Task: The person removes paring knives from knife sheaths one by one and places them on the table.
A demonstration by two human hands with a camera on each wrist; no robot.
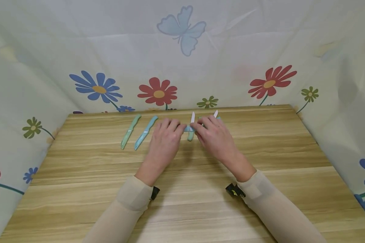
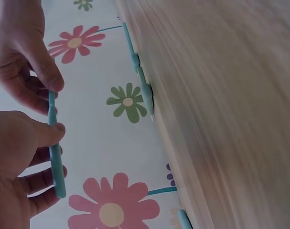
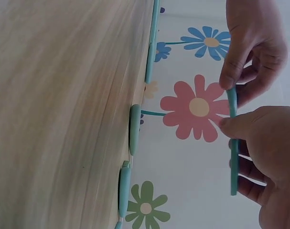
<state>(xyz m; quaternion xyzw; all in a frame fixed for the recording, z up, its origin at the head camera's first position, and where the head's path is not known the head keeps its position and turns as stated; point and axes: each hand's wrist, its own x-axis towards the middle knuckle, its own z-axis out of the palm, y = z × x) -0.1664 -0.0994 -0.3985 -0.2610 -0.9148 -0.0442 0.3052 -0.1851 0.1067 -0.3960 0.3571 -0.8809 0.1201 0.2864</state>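
Observation:
Between both hands, level above the table, is a blue folding-free paring knife with its cover (image 1: 188, 128). My left hand (image 1: 166, 137) grips the thicker handle end, plain in the left wrist view as the knife (image 2: 56, 157). The flatter cover end (image 3: 234, 167) is held by my right hand (image 1: 215, 136). Below the held knife, a green-handled knife (image 1: 190, 136) lies with its white blade bare and pointing away. Another bare white blade (image 1: 215, 113) shows behind my right hand, which hides most of that knife.
Left of the hands lie a green covered knife (image 1: 130, 131) and a blue covered knife (image 1: 146, 132), side by side and slanted. Small green and blue pieces peek out behind the right hand. A flowered cloth (image 1: 182, 67) surrounds the wooden table (image 1: 185, 202).

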